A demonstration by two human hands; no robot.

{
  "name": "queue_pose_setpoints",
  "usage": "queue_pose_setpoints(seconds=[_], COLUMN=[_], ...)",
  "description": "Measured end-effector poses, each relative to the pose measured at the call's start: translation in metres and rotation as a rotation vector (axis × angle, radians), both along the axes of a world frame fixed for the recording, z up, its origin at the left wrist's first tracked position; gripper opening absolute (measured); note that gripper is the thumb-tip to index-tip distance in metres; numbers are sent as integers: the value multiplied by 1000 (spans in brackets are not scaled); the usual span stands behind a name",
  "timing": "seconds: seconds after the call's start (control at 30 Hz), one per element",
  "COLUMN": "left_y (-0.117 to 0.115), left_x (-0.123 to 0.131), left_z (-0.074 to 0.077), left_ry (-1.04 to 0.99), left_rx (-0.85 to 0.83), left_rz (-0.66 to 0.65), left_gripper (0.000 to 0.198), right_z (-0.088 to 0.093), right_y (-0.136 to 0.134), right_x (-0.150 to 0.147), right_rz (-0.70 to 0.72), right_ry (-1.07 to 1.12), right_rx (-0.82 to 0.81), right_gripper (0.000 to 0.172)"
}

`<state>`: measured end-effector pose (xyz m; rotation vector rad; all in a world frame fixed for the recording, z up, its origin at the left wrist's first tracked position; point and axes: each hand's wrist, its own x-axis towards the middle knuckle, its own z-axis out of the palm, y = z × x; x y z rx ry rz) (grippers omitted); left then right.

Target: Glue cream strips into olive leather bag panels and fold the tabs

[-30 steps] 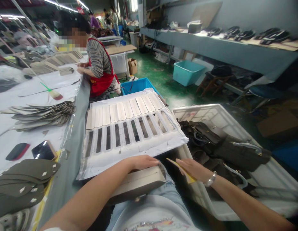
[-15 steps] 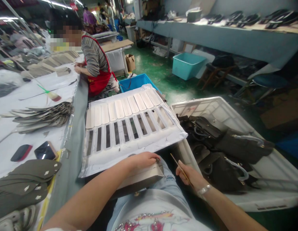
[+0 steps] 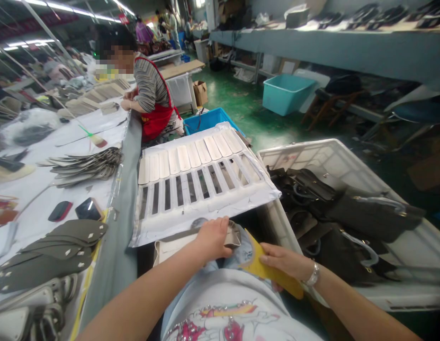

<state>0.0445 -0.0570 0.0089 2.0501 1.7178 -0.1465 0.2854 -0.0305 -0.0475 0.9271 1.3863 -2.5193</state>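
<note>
My left hand [image 3: 213, 240] is closed on the edge of a bag piece [image 3: 174, 248] with a pale inside, which lies across my lap. Its far end shows a dark open edge; my forearm covers much of the rest. In my right hand [image 3: 285, 260] is a flat yellow sheet-like piece [image 3: 259, 266], gripped near its edge, its broad face towards me. The sheet's tip reaches close to the bag piece; whether they touch I cannot tell. Just beyond my hands, a white slotted board [image 3: 205, 208] carries a row of pale strips [image 3: 184, 158].
A white crate [image 3: 276, 232] of dark handbags [image 3: 333, 237] stands at right. On the left table [image 3: 99, 189] are grey flaps [image 3: 49, 251], a phone [image 3: 89, 209], a brush [image 3: 98, 140] and stacked pieces. A person in a red apron [image 3: 159, 116] works beyond, near a blue bin [image 3: 209, 121].
The yellow sheet has turned from edge-on to broad face and come left, nearer the bag piece. My left hand has shifted its grip, and the bag piece is turned. The view has swung slightly left.
</note>
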Motion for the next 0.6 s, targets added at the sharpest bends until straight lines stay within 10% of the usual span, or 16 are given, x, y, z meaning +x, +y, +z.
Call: queue_pose_setpoints(seconds=[0.27, 0.6], left_y=[-15, -26], left_x=[9, 15], left_z=[-14, -21], left_ry=[87, 140], left_rx=[216, 427], left_rz=[27, 3], left_gripper=[87, 87], right_z=[8, 16], right_y=[12, 35], right_x=[-15, -27], right_rz=[61, 153], right_ry=[-77, -36], right_rx=[350, 377], right_gripper=[32, 31])
